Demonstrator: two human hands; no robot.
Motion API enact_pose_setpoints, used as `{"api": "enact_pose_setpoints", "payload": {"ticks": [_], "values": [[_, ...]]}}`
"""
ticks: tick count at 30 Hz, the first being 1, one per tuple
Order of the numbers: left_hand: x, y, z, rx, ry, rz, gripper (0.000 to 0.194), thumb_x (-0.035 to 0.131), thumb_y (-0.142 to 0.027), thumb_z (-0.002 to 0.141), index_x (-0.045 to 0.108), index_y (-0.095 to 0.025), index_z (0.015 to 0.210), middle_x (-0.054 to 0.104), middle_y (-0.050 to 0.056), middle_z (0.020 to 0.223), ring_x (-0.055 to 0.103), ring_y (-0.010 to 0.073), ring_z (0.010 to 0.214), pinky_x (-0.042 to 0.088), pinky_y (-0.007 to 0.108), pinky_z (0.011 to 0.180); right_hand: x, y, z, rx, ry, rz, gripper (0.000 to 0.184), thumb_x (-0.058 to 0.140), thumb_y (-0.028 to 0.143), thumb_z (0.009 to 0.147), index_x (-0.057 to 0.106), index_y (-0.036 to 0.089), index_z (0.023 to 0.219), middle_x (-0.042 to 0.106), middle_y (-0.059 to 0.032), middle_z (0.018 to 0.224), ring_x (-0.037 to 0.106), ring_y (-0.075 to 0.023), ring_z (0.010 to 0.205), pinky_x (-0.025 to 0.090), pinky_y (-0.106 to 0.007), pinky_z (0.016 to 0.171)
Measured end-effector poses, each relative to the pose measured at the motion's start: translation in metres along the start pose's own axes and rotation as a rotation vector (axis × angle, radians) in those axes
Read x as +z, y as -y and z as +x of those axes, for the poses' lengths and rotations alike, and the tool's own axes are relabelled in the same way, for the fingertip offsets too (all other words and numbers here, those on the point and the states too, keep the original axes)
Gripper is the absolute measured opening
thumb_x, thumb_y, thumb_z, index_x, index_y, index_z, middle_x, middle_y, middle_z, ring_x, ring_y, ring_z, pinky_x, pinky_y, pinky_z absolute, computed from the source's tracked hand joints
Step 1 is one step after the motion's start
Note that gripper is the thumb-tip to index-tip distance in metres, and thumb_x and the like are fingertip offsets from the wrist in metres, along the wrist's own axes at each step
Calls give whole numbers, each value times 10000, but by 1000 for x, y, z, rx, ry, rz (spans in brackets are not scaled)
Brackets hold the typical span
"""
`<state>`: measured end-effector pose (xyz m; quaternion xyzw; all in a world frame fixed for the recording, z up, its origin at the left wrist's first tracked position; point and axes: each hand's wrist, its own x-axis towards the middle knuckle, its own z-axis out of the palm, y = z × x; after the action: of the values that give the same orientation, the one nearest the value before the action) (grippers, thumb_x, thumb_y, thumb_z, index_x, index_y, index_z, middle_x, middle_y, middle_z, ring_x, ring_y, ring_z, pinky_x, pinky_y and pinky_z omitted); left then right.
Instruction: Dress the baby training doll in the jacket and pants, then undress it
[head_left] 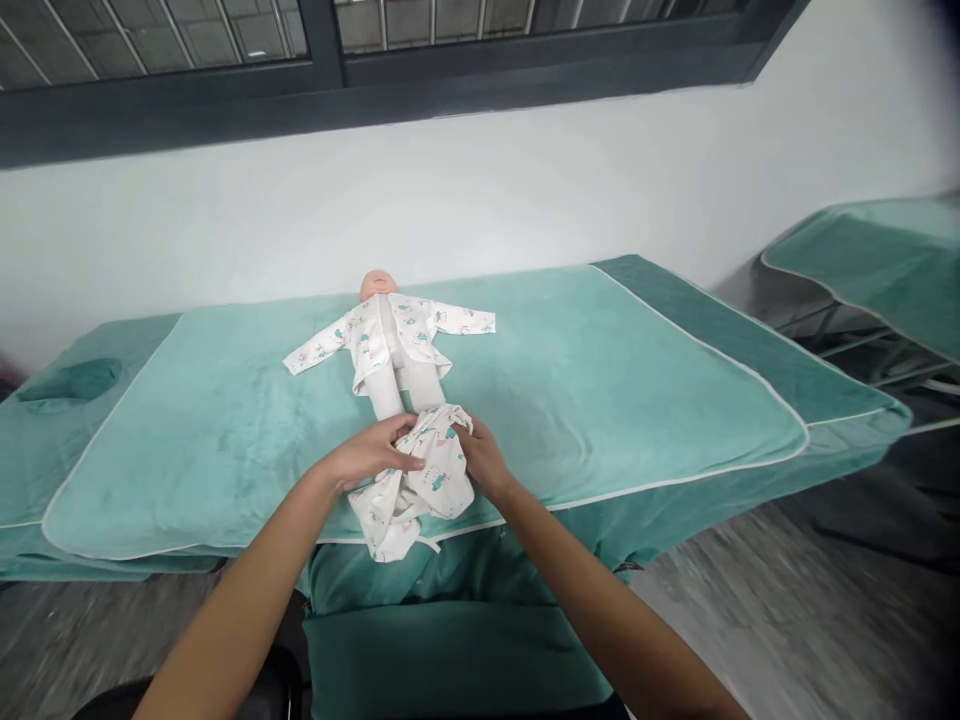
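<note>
A baby doll (379,284) lies on its back on the bed, head toward the wall. It wears a white printed jacket (416,325) that hangs unfastened in front, sleeves spread to both sides. Its white legs (423,385) point toward me. At the feet, a pair of matching printed baby pants (442,480) is bunched up, partly over the bed's near edge. My left hand (379,452) grips the pants' left side, thumb on top. On the right side, my right hand (480,455) holds the bunched upper edge, its fingertips partly hidden in the cloth.
A pale green sheet (637,400) with white piping covers the bed, with a darker green cover (840,400) below. A face hole (71,380) is at the left end. Another green-covered bed (885,250) stands at the right. Behind is a white wall (525,190) under a barred window.
</note>
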<state>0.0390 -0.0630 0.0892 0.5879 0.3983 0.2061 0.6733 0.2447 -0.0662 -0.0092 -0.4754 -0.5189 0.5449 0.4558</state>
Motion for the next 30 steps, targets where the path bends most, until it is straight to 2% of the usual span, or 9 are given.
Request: {"api": "enact_pose_setpoints", "payload": {"ticks": [3,7,11,15,17,21,24,27,30], "values": [[-6,0,8,71,-60,-16,493,833,-255,709,674,-181,1169,703,81,1220,636,255,1161,478,331,954,5,1,7,-41,-175,98,390,552,557,829,589,226,1033,672,-35,934,598,-232,872,500,-350,782],[-15,-1,36,220,-324,67,364,739,-195,734,665,-172,1090,732,64,1120,661,235,1073,464,336,951,7,7,21,-97,-344,4,271,536,488,822,543,239,927,646,-41,924,555,-233,895,481,-343,799],[-23,0,69,297,-581,261,287,656,-132,723,657,-190,1005,734,36,1016,659,216,1007,457,333,951,5,16,48,-132,-424,-198,202,478,462,846,453,261,837,612,-45,873,526,-240,906,454,-347,793],[-29,1,87,333,-754,346,249,633,-146,766,648,-206,1007,726,33,1032,647,207,1002,445,326,955,2,22,83,-163,-439,-307,215,441,482,857,409,271,830,583,-24,833,518,-223,820,427,-347,760],[-30,1,89,331,-796,364,253,622,-148,787,640,-212,1031,724,39,1044,646,210,992,445,329,936,-1,24,98,-178,-415,-333,218,438,483,866,410,268,835,586,-19,827,510,-213,787,412,-336,731],[-35,1,84,319,-769,425,254,628,-124,764,635,-221,1000,711,22,982,627,215,958,432,325,903,-13,23,118,-208,-316,-410,207,485,454,850,441,256,814,582,-8,791,491,-203,765,387,-321,715],[-46,0,73,298,-704,270,201,686,-173,742,622,-198,931,674,5,923,607,192,910,430,298,864,-27,28,119,-267,-165,-394,189,561,411,805,540,229,852,613,-12,828,518,-203,801,405,-323,752],[-58,-1,60,242,-539,34,273,789,-297,725,624,-186,913,649,-10,903,598,170,871,435,271,809,-40,47,112,-326,63,-311,311,673,427,779,632,207,995,656,-34,996,556,-206,901,436,-327,823],[-62,-1,53,211,-446,-132,353,855,-373,698,638,-182,900,648,-12,879,601,153,818,441,256,756,-43,83,113,-274,397,-351,415,760,489,770,685,217,1075,670,-40,1080,575,-205,938,441,-316,816]]}}
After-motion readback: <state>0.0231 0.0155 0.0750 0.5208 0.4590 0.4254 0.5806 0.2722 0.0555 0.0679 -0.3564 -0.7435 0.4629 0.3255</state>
